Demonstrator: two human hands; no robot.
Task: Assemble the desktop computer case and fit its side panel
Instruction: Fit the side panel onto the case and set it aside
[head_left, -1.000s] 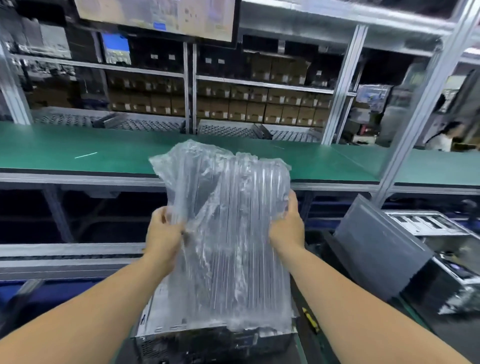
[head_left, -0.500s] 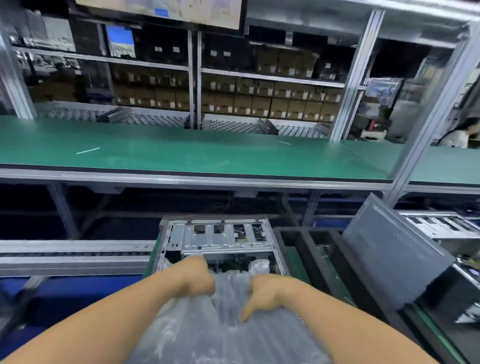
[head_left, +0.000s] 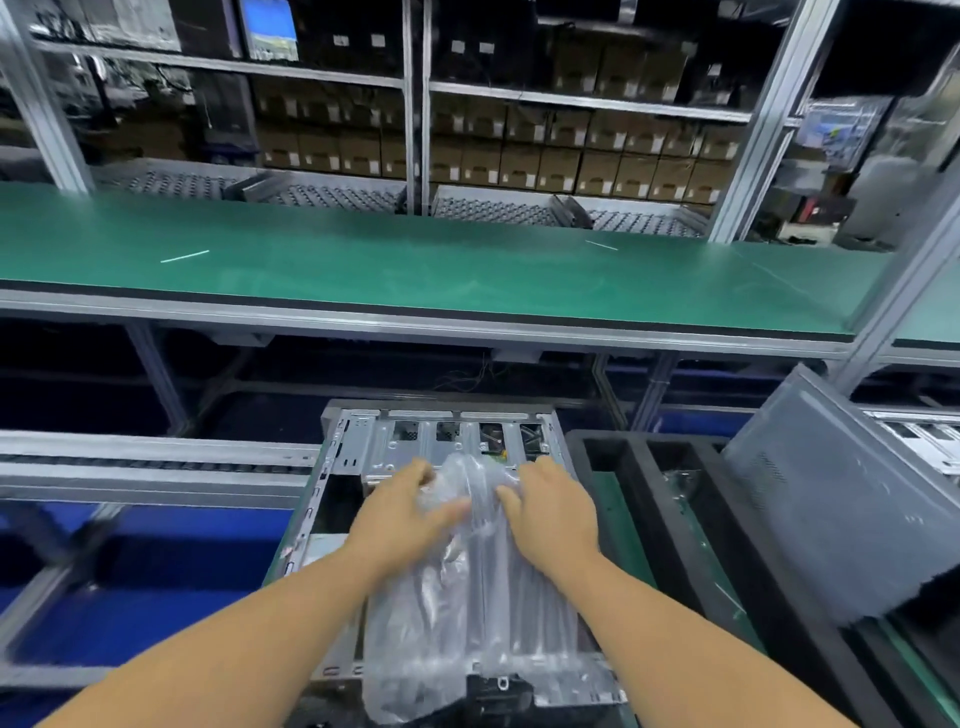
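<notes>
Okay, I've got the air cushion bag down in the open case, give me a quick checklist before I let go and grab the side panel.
1. Air cushion bag lies inside the open case: ok.
2. Bag sits below the case rim all round: cannot tell; its near end reaches the near edge.
3. Both hands on the bag, left hand, right hand: ok.
4. Fingers clear of metal edges: cannot tell.
5. Grey side panel in view to the right, leaning: ok.
6. Drive bays at the far end uncovered: ok.
</notes>
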